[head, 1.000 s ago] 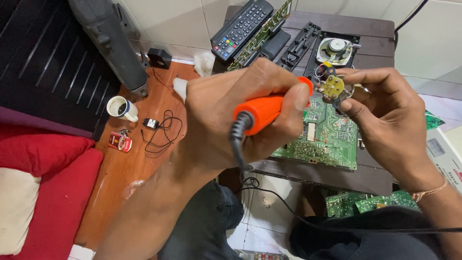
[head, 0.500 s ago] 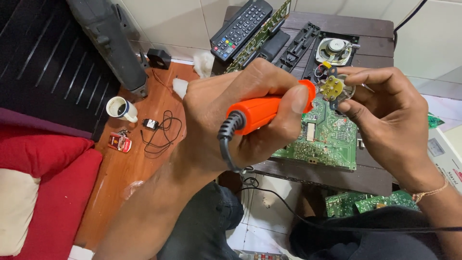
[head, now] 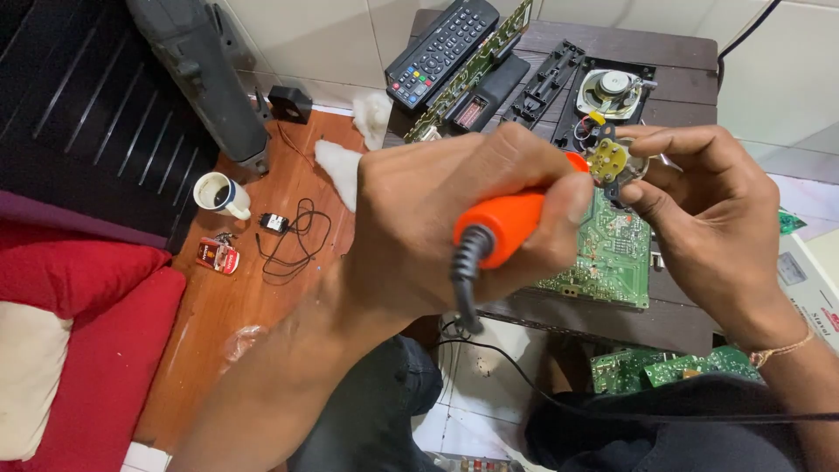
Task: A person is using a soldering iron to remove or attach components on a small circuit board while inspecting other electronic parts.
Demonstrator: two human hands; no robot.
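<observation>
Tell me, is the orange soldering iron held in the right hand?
No, the left hand grips the orange soldering iron, while the right hand holds a small round part.

On my feed I see a small flat red-and-white printed packet (head: 217, 255) lying on the orange-brown wooden board (head: 210, 350), just below the white cup (head: 218, 194) and left of a coiled black cable (head: 293, 240). At the far right edge stands a white boxy appliance (head: 808, 284) with a small grey rectangular display window (head: 792, 269) and a red printed label (head: 825, 316) beneath it. A clear crumpled plastic wrapper (head: 240, 339) lies lower on the board.
</observation>
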